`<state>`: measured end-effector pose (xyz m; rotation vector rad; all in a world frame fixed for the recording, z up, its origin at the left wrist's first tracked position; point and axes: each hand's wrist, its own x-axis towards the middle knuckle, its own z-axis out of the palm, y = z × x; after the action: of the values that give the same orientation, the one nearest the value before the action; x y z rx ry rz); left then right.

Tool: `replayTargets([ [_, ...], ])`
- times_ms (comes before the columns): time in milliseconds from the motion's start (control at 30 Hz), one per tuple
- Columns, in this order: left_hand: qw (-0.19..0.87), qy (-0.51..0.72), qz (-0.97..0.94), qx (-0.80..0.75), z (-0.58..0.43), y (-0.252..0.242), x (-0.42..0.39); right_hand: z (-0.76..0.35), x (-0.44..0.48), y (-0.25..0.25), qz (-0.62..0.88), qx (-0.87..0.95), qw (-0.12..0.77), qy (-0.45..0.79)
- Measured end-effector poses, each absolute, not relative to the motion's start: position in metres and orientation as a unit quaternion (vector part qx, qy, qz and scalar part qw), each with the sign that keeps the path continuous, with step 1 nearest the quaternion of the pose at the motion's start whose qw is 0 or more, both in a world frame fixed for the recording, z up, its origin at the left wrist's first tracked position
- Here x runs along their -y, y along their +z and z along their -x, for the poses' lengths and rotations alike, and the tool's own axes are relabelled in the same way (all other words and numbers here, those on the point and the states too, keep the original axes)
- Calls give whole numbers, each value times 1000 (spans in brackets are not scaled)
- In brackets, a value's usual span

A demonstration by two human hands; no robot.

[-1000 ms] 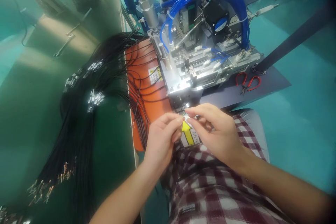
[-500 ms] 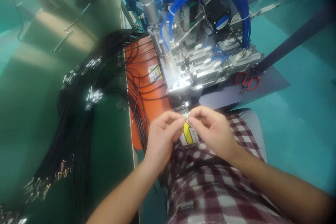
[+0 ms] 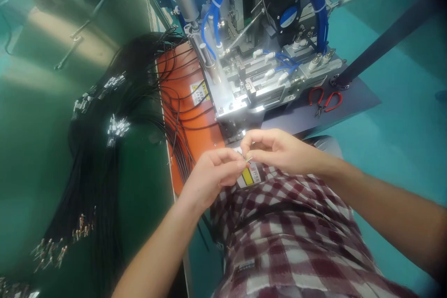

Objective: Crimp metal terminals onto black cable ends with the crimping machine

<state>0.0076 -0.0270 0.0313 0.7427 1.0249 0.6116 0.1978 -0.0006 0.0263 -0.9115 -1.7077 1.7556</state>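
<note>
My left hand (image 3: pixel 217 174) is closed in a pinch on the end of a cable, most of which its fingers hide. Thin pale wires (image 3: pixel 248 159) stick out between the fingertips of both hands. Thumb and forefinger of my right hand (image 3: pixel 281 151) are closed on these wires, almost touching the left fingertips. Just beneath the hands is a white label with a yellow arrow (image 3: pixel 247 177). Several black cables (image 3: pixel 179 149) run across the orange plate (image 3: pixel 197 135) to the left of the hands.
Ahead stands a metal machine (image 3: pixel 240 98) with blue air hoses (image 3: pixel 319 18). Red-handled pliers (image 3: pixel 324 101) lie on its dark base at the right. On the green table (image 3: pixel 146 223) at left rests a large bundle of black cables (image 3: pixel 84 163) with silvery ends.
My right hand has turned flatter and its fingertips have come over the wire ends, which now show. The left hand keeps its pinch. The whole view has shifted slightly.
</note>
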Motion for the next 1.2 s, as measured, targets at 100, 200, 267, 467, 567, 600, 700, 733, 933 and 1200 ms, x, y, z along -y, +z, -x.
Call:
replayTargets([
  [100, 742, 300, -349, -487, -10, 30, 30, -198, -1, 26, 325, 656, 272, 624],
  [200, 715, 341, -345, -503, -14, 30, 33, -197, 1, 27, 344, 646, 282, 620],
  [267, 695, 365, -343, -515, -16, 31, 35, -195, 6, 27, 387, 611, 300, 622],
  [467, 669, 397, -334, -532, -19, 32, 36, -185, 29, 21, 518, 518, 387, 560],
  [567, 662, 406, -330, -536, -21, 31, 37, -180, 33, 19, 522, 516, 396, 552],
  [600, 661, 407, -332, -537, -22, 31, 37, -178, 33, 19, 520, 516, 395, 554],
  [700, 655, 405, -343, -538, -23, 30, 38, -177, 29, 24, 515, 528, 379, 558],
  [733, 652, 405, -348, -539, -23, 30, 38, -177, 27, 26, 513, 542, 375, 551],
  [933, 646, 401, -359, -542, -22, 27, 40, -185, 24, 25, 456, 756, 362, 297],
  [1200, 651, 408, -347, -538, -21, 28, 39, -182, 35, 4, 456, 759, 413, 214],
])
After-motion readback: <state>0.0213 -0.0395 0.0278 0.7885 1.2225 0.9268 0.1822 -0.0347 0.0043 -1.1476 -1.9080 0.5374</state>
